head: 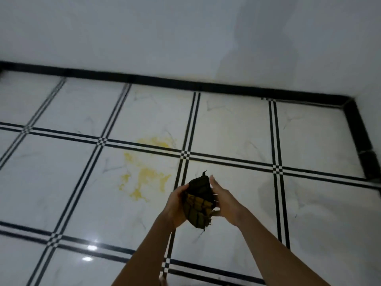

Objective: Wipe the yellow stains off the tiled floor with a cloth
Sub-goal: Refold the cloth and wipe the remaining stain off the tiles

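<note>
A dark cloth (pixel 199 200) with yellow-stained patches is bunched between both hands above the floor. My left hand (pixel 177 205) cups it from the left and below. My right hand (pixel 223 198) presses against its right side with the fingers stretched out. Yellow stains (pixel 144 174) spread over the white tiled floor (pixel 61 182) just left of and beyond the hands, with another patch (pixel 158 142) farther off across a black grout line. Neither the cloth nor my hands touch the floor.
White marble-look tiles with double black lines run in a grid. A black skirting (pixel 185 83) borders the white wall at the back and turns a corner at the right (pixel 356 129). Light glare spots (pixel 90 252) lie near left.
</note>
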